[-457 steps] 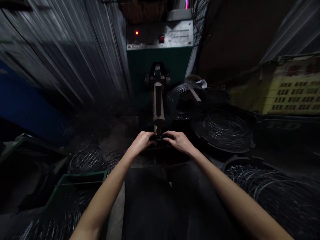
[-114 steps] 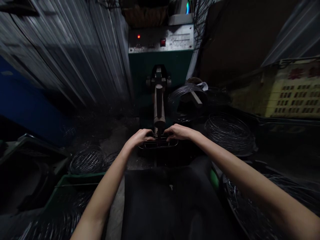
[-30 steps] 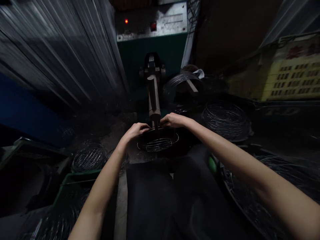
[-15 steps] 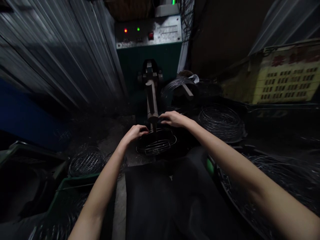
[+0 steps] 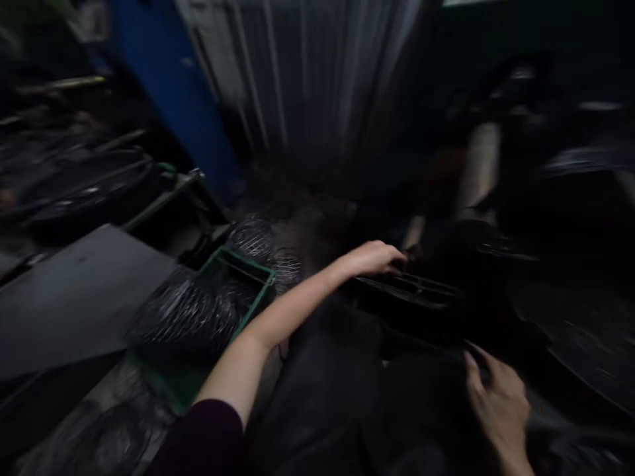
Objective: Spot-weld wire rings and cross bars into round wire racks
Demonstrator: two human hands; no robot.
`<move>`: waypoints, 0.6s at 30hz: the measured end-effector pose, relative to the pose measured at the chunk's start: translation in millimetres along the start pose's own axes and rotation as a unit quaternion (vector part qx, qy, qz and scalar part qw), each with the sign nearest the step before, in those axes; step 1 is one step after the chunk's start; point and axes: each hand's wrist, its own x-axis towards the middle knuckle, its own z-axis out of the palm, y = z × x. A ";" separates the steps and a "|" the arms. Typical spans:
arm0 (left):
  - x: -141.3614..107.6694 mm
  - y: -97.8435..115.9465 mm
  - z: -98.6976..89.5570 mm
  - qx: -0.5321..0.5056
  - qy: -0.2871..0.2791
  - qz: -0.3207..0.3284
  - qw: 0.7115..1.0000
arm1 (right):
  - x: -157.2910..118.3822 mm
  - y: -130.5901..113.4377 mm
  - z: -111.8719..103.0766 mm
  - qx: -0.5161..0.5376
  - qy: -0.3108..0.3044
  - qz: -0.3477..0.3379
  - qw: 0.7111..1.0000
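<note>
My left hand point(image 5: 380, 258) is closed at the far-left rim of a round wire rack point(image 5: 421, 291), fingers bent down onto its edge. The rack hangs tilted above my dark-covered lap point(image 5: 337, 370), its bars thin and blurred. Nearer to me on the right is my right hand point(image 5: 501, 396), apart from the rack, with thumb and forefinger spread and nothing visible between them. Beyond the rack stands the machine's pale, bar-like arm point(image 5: 481, 165), smeared by motion.
On the left, a green crate point(image 5: 248, 261) holds many wire pieces point(image 5: 193, 311). Round wire racks point(image 5: 253, 238) lie on the floor beyond it. A grey panel point(image 5: 84, 291) sits farther left, near a blue panel point(image 5: 173, 92). Dark wire material lies at the right.
The view has swung left. The wire rack has come away from the machine's arm toward my lap, in my left hand. My right hand has drawn back and down from the machine.
</note>
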 end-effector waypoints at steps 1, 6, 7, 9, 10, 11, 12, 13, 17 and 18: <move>-4.2 -2.7 5.0 0.003 -0.001 0.006 1.000 | -7.4 8.9 9.5 -0.020 -0.021 -0.007 1.000; -29.8 -29.9 -2.5 0.030 0.006 -0.051 0.998 | -23.8 25.5 31.7 -0.108 -0.063 -0.045 0.991; -35.8 -38.4 -12.1 0.039 0.003 -0.072 0.997 | -23.6 25.8 32.9 -0.119 -0.062 -0.058 0.989; -50.3 -57.5 -36.3 0.045 -0.002 -0.112 0.993 | -21.7 26.0 35.1 -0.125 -0.048 -0.091 0.987; -59.5 -67.4 -49.2 0.043 -0.002 -0.131 0.990 | -20.4 25.8 36.4 -0.120 -0.039 -0.106 0.986; -69.9 -77.4 -61.5 0.040 0.005 -0.149 0.988 | -19.4 25.2 37.8 -0.112 -0.031 -0.121 0.986; -81.4 -87.2 -72.5 0.041 0.019 -0.167 0.985 | -18.6 24.0 39.0 -0.106 -0.027 -0.132 0.985; -93.3 -96.8 -81.4 0.045 0.031 -0.185 0.981 | -18.3 22.0 39.9 -0.106 -0.024 -0.136 0.985; -134.0 -136.6 -88.9 0.149 0.081 -0.261 0.950 | -19.1 7.5 37.4 -0.156 -0.029 -0.124 0.980; -140.4 -147.0 -84.1 0.180 0.093 -0.279 0.939 | -19.3 3.9 35.5 -0.166 -0.037 -0.123 0.978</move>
